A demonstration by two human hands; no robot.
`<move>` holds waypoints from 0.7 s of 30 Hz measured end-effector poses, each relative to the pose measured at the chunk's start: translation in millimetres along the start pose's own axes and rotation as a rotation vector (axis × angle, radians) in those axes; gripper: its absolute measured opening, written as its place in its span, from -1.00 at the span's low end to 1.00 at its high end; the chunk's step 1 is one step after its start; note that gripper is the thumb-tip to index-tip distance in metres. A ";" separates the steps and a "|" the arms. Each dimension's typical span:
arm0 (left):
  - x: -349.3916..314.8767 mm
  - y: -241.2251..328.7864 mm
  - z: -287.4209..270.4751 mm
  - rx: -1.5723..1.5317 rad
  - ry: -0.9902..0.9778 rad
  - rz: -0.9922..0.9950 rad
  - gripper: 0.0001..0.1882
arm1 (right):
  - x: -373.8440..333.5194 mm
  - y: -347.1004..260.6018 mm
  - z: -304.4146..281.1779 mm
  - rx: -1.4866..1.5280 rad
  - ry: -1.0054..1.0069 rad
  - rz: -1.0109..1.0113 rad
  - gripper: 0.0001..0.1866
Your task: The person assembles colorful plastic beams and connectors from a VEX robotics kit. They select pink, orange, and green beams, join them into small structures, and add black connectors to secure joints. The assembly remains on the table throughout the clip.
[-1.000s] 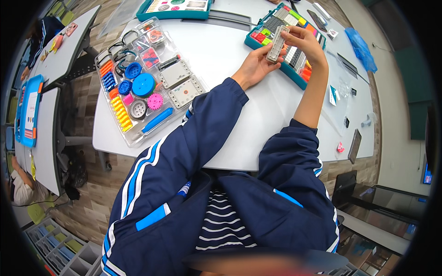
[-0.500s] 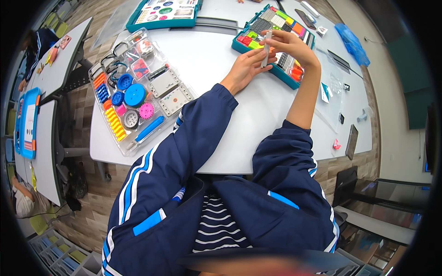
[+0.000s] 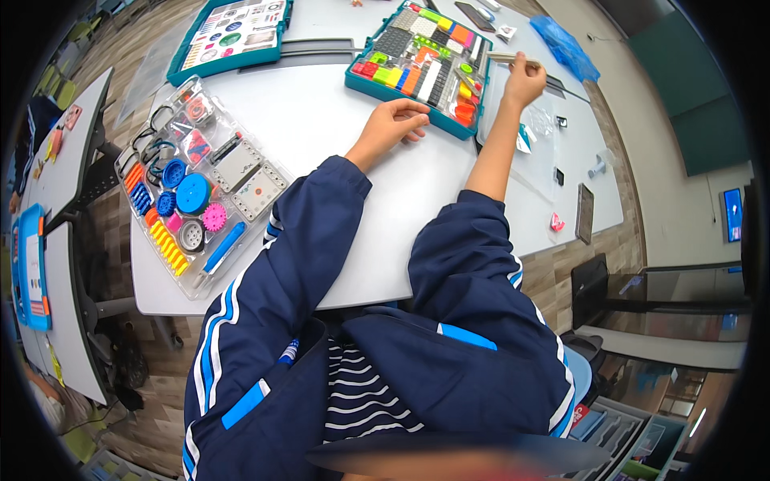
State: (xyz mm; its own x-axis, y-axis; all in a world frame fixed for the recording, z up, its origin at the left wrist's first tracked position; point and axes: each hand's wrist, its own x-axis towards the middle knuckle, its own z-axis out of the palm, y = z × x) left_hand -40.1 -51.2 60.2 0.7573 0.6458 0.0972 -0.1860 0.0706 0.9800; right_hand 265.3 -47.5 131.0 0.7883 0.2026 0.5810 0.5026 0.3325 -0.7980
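Navy jacket (image 3: pixel 465 385) | white-and-blue sleeve stripes (image 3: pixel 211 349) | bright-blue pocket trim (image 3: pixel 245 405) | white-striped dark shirt (image 3: pixel 361 393)

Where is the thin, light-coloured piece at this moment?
In the head view, the thin piece is in the right hand, at upper right, between the teal box and the blue plastic bag.

Pale strip (image 3: pixel 500 57), partly hidden by the right hand (image 3: pixel 525 82).

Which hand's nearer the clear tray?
Left: the left hand is right of the clear tray, at the front of the parts box; the right hand is farther right, past the box, holding a strip.
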 end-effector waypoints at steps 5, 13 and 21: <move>-2.7 -18.3 14.0 0.300 0.085 0.185 -0.79 | -10.7 32.6 7.1 -0.343 -0.186 -0.270 -0.72; -9.2 -17.6 20.7 0.513 0.112 0.220 -0.81 | -57.0 35.3 39.8 -0.581 -0.360 -0.431 -0.64; -10.4 -19.1 19.5 0.534 0.100 0.209 -0.81 | -69.6 42.6 39.5 -0.537 -0.496 -0.233 -0.50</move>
State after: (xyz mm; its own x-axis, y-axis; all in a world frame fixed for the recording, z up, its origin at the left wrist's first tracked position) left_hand -32.2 -74.1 43.9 0.6710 0.6751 0.3066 0.0357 -0.4424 0.8961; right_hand 217.9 -11.0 62.9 0.4526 0.6142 0.6464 0.8398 -0.0500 -0.5405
